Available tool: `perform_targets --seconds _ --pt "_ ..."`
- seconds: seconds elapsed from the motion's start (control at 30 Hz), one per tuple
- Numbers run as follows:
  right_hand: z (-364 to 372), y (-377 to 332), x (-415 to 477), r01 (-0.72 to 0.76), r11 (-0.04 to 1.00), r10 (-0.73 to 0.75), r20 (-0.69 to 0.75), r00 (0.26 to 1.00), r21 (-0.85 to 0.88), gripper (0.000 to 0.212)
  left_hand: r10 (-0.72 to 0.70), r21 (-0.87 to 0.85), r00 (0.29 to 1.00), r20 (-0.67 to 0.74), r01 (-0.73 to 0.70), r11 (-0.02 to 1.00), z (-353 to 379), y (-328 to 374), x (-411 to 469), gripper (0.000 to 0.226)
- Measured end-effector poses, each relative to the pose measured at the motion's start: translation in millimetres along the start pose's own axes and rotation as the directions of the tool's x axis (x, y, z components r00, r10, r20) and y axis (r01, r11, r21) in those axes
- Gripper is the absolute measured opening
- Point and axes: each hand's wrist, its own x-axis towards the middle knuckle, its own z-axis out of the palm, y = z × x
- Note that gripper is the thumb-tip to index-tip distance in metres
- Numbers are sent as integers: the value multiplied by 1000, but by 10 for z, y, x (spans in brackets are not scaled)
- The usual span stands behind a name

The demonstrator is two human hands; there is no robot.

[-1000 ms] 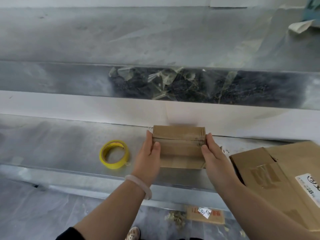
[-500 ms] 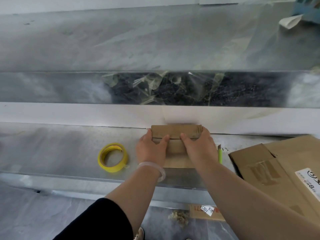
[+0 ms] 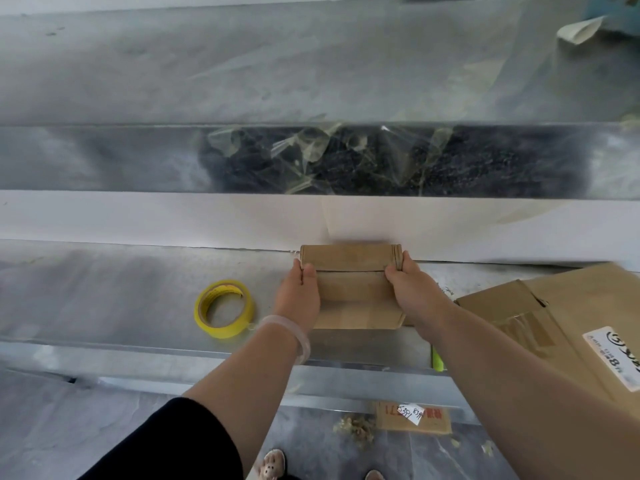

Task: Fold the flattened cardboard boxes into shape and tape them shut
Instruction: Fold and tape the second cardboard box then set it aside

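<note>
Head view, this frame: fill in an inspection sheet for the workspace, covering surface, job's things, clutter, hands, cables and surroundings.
Surface: grey metal bench, scuffed.
Job's things: small box at the foot of the white ledge, top flaps folded down, tape on the seam cannot be told; yellow tape roll lying flat to its left, apart from it; flattened boxes stacked at the right.
Clutter: green pen at the bench's front edge, partly hidden by the arm; labelled cardboard scrap and shavings on the floor.
Hands: left hand grips the box's left end; right hand grips its right end.
Cables: nothing seen.
Surroundings: dark trough behind the ledge, holding crumpled clear film.
</note>
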Motion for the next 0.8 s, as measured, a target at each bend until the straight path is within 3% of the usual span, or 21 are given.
perform_targets --seconds 0.17,0.37,0.5,0.57,0.67,0.8 --pt "-33 28 -23 -21 985 14 37 999 173 66 -8 -40 999 31 9 999 -21 -41 49 54" --pt "-122 235 -289 91 931 -102 11 995 352 55 23 -191 996 -88 -40 981 -210 -76 -143 29" --pt "-127 335 -443 196 961 -185 -70 980 197 52 0 -388 990 -144 -56 920 -307 -99 -311 25" --pt "-68 306 -563 316 945 -302 -151 941 79 64 1 -477 986 -168 -82 875 -298 -100 -443 24" --pt "36 207 -733 399 914 -406 -112 907 -75 78 21 -503 981 -191 -116 857 -199 -239 -565 22" --pt "67 110 -845 460 842 -516 -175 838 -282 77 49 -573 996 -74 -82 815 -202 -344 -667 42"
